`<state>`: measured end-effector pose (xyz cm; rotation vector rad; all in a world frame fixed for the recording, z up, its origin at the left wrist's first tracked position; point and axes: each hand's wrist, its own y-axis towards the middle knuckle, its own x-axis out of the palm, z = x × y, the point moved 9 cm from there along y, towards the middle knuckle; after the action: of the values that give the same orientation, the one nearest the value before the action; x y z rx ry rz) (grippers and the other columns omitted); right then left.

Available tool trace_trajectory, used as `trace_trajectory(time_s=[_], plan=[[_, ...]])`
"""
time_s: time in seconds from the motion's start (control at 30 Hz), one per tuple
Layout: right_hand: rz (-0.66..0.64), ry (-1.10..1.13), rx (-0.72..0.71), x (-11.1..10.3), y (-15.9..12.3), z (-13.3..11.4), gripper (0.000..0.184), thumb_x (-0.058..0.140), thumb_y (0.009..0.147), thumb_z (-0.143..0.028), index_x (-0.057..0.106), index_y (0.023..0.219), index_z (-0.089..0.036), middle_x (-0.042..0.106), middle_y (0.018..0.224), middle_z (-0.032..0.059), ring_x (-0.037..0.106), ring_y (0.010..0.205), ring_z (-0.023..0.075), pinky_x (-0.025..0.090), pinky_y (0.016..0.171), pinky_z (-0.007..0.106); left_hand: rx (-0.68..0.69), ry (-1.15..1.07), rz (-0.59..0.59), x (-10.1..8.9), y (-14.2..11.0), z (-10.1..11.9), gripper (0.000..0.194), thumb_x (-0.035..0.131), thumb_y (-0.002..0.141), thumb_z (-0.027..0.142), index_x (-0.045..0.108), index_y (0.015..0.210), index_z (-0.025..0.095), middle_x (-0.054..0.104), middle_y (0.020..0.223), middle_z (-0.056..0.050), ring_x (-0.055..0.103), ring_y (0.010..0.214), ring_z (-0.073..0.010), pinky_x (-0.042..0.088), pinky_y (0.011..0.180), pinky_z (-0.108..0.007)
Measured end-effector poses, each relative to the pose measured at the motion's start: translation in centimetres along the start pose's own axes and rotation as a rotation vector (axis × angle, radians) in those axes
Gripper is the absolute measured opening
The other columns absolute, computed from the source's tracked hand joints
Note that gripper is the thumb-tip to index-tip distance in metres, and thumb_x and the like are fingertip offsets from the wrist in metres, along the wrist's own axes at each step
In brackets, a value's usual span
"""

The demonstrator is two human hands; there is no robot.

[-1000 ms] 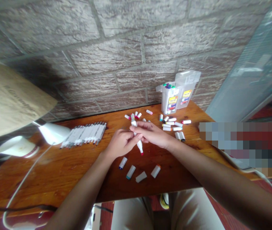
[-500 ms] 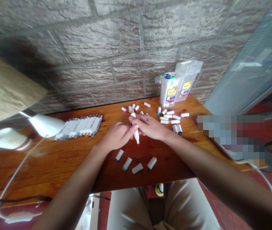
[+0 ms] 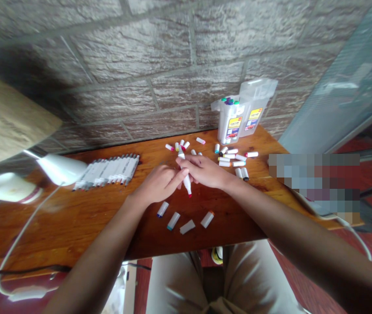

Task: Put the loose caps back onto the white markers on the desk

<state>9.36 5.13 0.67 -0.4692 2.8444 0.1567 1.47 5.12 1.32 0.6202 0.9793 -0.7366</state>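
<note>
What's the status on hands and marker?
Left hand, right hand both gripping white marker. Red end pointing down-frame. Four loose caps below hands in view.

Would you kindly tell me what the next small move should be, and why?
I would probably free the left hand for the leftmost pink-ended cap beyond it, leaving the white marker in the right hand. Both hands hold the marker, its near end shows pinkish red and looks uncapped, and that cap's colour seems close.

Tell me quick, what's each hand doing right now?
Left hand: closed, holding the white marker.
Right hand: closed, holding that same white marker.
</note>
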Motion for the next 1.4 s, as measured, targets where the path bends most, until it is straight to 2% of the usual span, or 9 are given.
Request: trace_trajectory(time_s=[0.47,0.7,0.97,1.17,1.3,1.4], plan=[[-0.020,-0.034,0.003,-0.2,-0.1,0.3,0.052,0.046,0.096,-0.063,0.057,0.071,-0.019,0.059,0.057,-0.0038,0.052,0.053,0.0087,0.040,0.060,0.023,-0.006,0.011,-0.024,0.0,-0.1,0.1,0.072,0.021,0.106,0.049,0.071,0.065,0.016,0.072,0.065,-0.007,0.069,0.068,-0.0171,0.047,0.074,-0.028],[-0.002,-0.037,-0.029,-0.3,-0.1,0.0,0.053,0.047,0.096,-0.063,0.058,0.068,-0.019,0.052,0.053,-0.0037,0.052,0.055,0.0104,0.040,0.064,0.025,-0.009,0.030,-0.036,-0.1,-0.1,0.3,0.071,0.021,0.106,0.050,0.071,0.068,0.016,0.074,0.070,-0.006,0.070,0.073,-0.0184,0.047,0.077,-0.029],[0.025,-0.128,-0.007,-0.6,-0.2,0.3,0.056,0.045,0.096,-0.066,0.057,0.066,-0.019,0.054,0.054,-0.0014,0.056,0.062,0.0135,0.040,0.066,0.027,-0.029,0.046,-0.039,-0.2,-0.2,0.3,0.071,0.022,0.105,0.051,0.072,0.069,0.016,0.074,0.070,-0.007,0.070,0.074,-0.0189,0.048,0.077,-0.028],[0.021,-0.332,-0.072,-0.8,-0.1,0.4,0.058,0.038,0.102,-0.057,0.063,0.065,-0.019,0.057,0.058,0.0010,0.056,0.065,0.0148,0.039,0.071,0.028,-0.037,0.112,-0.035,-0.2,-0.4,0.0,0.063,0.028,0.105,0.048,0.070,0.071,0.016,0.075,0.074,-0.007,0.070,0.076,-0.0195,0.045,0.073,-0.028],[-0.020,-0.654,-0.055,-0.4,0.0,1.4,0.041,0.045,0.104,-0.040,0.070,0.080,-0.018,0.066,0.073,0.0048,0.058,0.070,0.0167,0.037,0.072,0.029,-0.025,0.088,-0.093,0.4,-0.5,-0.1,0.044,0.043,0.102,0.043,0.073,0.084,0.016,0.076,0.083,-0.006,0.069,0.073,-0.0169,0.041,0.067,-0.027],[-0.060,-0.788,-0.055,0.2,0.1,1.7,0.039,0.044,0.104,-0.038,0.072,0.088,-0.017,0.069,0.081,0.0087,0.060,0.075,0.0194,0.034,0.072,0.031,-0.020,0.085,-0.123,0.7,-0.7,0.1,0.036,0.048,0.101,0.040,0.075,0.091,0.018,0.078,0.091,-0.005,0.070,0.079,-0.0175,0.042,0.070,-0.027]])
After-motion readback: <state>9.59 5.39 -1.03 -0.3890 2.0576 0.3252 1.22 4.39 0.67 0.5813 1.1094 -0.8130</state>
